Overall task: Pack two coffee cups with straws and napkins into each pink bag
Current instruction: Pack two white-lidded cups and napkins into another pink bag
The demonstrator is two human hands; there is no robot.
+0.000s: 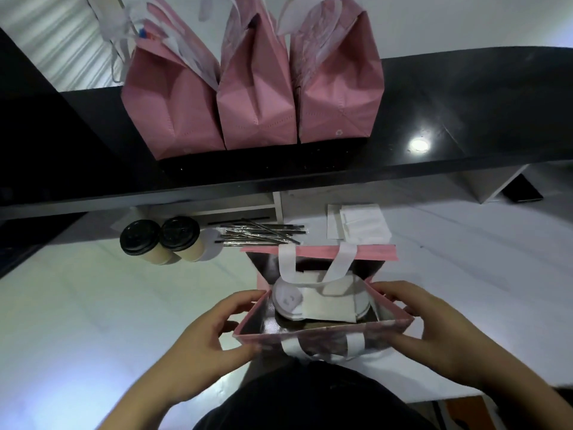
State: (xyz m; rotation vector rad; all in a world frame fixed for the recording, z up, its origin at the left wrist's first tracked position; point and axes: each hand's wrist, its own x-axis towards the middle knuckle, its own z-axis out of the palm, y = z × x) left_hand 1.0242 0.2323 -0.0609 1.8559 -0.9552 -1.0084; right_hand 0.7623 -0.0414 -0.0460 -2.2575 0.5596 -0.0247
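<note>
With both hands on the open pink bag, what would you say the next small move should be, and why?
Probably lift the open bag up beside the three bags on the black shelf. White-lidded cups and a napkin already sit inside, and the left hand and right hand grip its sides. Straws inside aren't visible, so check first.

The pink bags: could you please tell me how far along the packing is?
Done: three bags stand on the shelf. In hand: both hands, left and right, hold the open bag, with a white lid and napkin inside. Left: two cups, straws, napkins.
</note>
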